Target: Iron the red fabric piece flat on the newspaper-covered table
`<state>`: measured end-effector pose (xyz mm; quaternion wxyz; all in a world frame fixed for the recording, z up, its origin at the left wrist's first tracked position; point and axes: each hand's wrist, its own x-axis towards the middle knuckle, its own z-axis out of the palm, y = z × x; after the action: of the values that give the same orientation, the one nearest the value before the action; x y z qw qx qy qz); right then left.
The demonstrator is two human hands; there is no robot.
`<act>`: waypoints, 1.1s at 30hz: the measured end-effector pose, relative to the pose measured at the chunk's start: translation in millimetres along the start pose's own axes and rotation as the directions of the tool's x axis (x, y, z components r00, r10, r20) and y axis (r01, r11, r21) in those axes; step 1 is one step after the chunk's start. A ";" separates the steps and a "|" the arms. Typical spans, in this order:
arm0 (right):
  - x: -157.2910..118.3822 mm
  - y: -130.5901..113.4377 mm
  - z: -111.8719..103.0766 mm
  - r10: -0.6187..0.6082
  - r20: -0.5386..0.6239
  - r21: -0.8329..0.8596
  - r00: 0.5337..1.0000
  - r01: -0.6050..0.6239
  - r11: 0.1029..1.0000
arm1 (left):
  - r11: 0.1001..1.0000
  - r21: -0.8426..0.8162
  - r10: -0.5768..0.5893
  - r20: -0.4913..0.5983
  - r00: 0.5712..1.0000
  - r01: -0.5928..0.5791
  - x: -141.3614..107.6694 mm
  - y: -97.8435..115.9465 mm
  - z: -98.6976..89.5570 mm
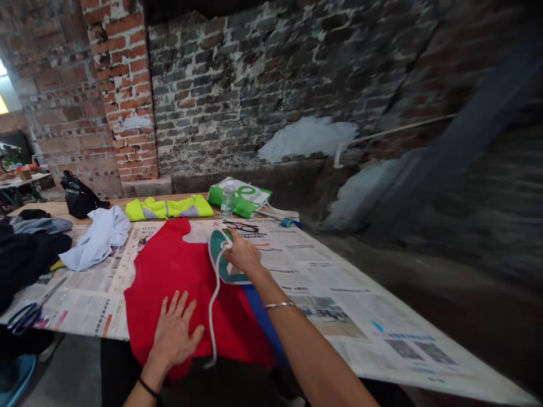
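Observation:
A red piece of clothing [178, 265] with a blue edge [261, 316] lies spread on the newspaper, its near end hanging over the table's front edge. My left hand [176, 328] rests flat on its lower part with the fingers spread. At its upper right, my right hand [244, 254] is closed around the handle of a teal and white clothes iron [215, 249]. The iron sits on the right side of the cloth, and its white cord [212, 316] trails toward me over the red fabric. My fingers partly cover the iron's body.
Newspaper [339, 282] covers the table. Scissors [27, 316], dark clothes [29, 254] and a pale blue garment [97, 237] lie left. Behind are a black bag [78, 195], a yellow reflective vest [169, 208], a bottle [228, 200], a green-white bag [250, 195] and glasses [241, 226].

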<state>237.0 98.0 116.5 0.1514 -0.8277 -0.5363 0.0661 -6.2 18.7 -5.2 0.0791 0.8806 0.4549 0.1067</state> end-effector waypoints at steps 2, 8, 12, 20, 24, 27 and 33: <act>-19.6 11.1 4.4 -0.009 0.003 -0.007 1.000 0.009 1.000 | 1.000 -0.005 0.001 -0.001 1.000 -0.001 -0.2 0.5 0.2; -152.0 80.2 27.4 -0.054 -0.155 0.068 0.986 0.065 0.996 | 1.000 -0.026 -0.001 -0.021 1.000 0.001 -1.0 2.8 -0.3; -215.0 115.4 39.2 -0.024 -0.213 0.121 0.977 0.051 0.991 | 1.000 -0.013 -0.004 0.024 1.000 0.005 0.3 4.4 -3.7; -99.2 82.0 20.1 0.039 -0.200 0.052 0.979 -0.029 0.998 | 1.000 0.024 0.000 -0.016 1.000 0.000 1.0 0.3 0.3; -16.8 53.9 4.5 0.063 -0.107 0.061 0.992 -0.057 0.997 | 1.000 0.011 0.007 -0.043 0.999 -0.006 -1.1 -2.0 2.5; 8.9 48.2 -1.3 0.068 -0.080 0.064 0.995 -0.063 0.996 | 1.000 0.012 0.004 -0.037 0.999 -0.004 -1.7 -1.0 1.9; -58.5 77.3 4.1 0.038 -0.100 0.087 0.994 -0.030 0.996 | 1.000 -0.005 -0.005 -0.032 0.999 0.005 -1.4 2.7 0.3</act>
<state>278.7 16.3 84.6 0.2125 -0.8317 -0.5105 0.0495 -4.8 16.0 -5.0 0.0743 0.8775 0.4580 0.1216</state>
